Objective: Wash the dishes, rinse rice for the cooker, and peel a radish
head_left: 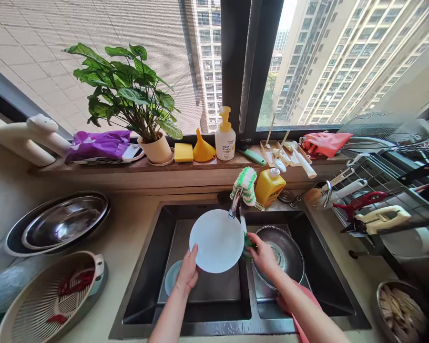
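Observation:
A round white plate (217,240) is held over the left sink basin (214,302), just below the faucet (236,202). My left hand (188,270) grips its lower left rim, the thumb on top and the fingers underneath. Beside the plate's right edge, my right hand (263,252) is closed on a green scouring pad (249,242), partly hidden by the fingers. Lower in the left basin lies a pale bowl (172,277), partly behind my left wrist. Under my right hand, a metal strainer (296,252) rests in the right basin.
A yellow soap bottle (270,186) stands behind the basins. On the sill are a potted plant (157,147), a yellow funnel (203,146) and a pump bottle (225,138). A colander (28,305) with red peppers is at left; a dish rack (375,190) is at right.

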